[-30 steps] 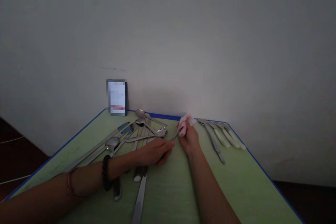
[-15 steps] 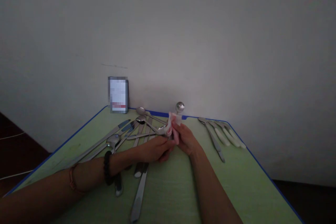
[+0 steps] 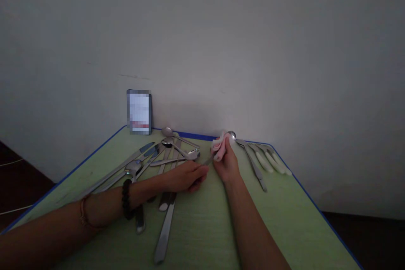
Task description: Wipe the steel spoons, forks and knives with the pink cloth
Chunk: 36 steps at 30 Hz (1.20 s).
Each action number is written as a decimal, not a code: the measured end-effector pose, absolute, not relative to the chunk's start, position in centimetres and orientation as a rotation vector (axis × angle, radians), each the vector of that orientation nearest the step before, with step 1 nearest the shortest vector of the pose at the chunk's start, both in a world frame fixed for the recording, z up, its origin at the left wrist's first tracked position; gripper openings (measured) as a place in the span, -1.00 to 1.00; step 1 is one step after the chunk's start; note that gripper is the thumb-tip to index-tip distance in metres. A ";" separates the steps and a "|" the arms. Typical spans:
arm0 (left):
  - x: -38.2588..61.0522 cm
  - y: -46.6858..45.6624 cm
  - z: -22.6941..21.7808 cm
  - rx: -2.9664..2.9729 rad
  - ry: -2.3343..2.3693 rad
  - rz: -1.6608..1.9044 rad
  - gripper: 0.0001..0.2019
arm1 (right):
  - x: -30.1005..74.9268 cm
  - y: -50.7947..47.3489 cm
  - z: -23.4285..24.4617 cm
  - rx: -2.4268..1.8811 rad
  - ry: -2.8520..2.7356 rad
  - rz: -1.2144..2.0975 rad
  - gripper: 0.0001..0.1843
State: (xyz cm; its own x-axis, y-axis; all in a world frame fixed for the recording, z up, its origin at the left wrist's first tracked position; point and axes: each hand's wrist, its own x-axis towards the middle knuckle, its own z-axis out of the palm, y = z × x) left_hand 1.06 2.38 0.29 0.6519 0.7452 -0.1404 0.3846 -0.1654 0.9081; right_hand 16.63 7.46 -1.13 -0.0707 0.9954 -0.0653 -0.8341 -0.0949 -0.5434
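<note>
My left hand (image 3: 190, 176) is closed around the handle end of a metal spoon (image 3: 232, 136), which slants up to the right. Farther up, my right hand (image 3: 228, 162) grips a pink and white cloth (image 3: 220, 147) folded about the spoon's neck. The round bowl shows just beyond the cloth, while the part inside it is hidden. Beside and beneath my left forearm lies a loose spread of spoons and knives, among them a small spoon (image 3: 167, 141) and a long-handled knife (image 3: 164, 236).
Right of my hands, several pieces with pale handles (image 3: 264, 162) and an all-metal one (image 3: 253, 166) lie side by side. A phone (image 3: 139, 112) with a blurred screen leans on the wall at the back left. The green table (image 3: 202, 232) has a blue edge.
My right hand and the cloth have slid right along the spoon toward its bowl, away from my left hand, baring part of the handle. The spoon now tilts lower to the right.
</note>
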 end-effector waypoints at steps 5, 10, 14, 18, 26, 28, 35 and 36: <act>1.0 2.4 -0.2 1.611 0.857 0.449 -0.54 | 16.8 6.9 -0.1 -0.414 -0.434 1.615 -0.81; 0.9 2.4 -0.1 1.617 0.825 0.429 -0.58 | 16.7 6.5 0.3 -0.396 -0.450 1.624 -0.73; 0.8 2.4 0.0 1.736 0.876 0.435 -0.61 | 16.4 6.2 0.0 -0.487 -0.602 1.658 -0.71; 0.9 2.4 -0.2 1.721 0.888 0.467 -0.59 | 15.9 5.9 -0.4 -0.583 -0.742 1.771 -0.63; 1.0 2.6 -0.4 1.632 0.857 0.516 -0.54 | 15.6 6.1 -0.4 -0.600 -0.613 1.687 -0.67; 0.9 2.5 -0.3 1.623 0.833 0.501 -0.54 | 15.6 6.2 -0.3 -0.591 -0.596 1.670 -0.68; 0.8 2.4 -0.1 1.742 0.811 0.486 -0.58 | 15.8 6.0 -0.4 -0.612 -0.701 1.696 -0.66; 0.8 2.4 -0.2 1.745 0.808 0.489 -0.58 | 15.9 6.0 -0.4 -0.612 -0.721 1.712 -0.64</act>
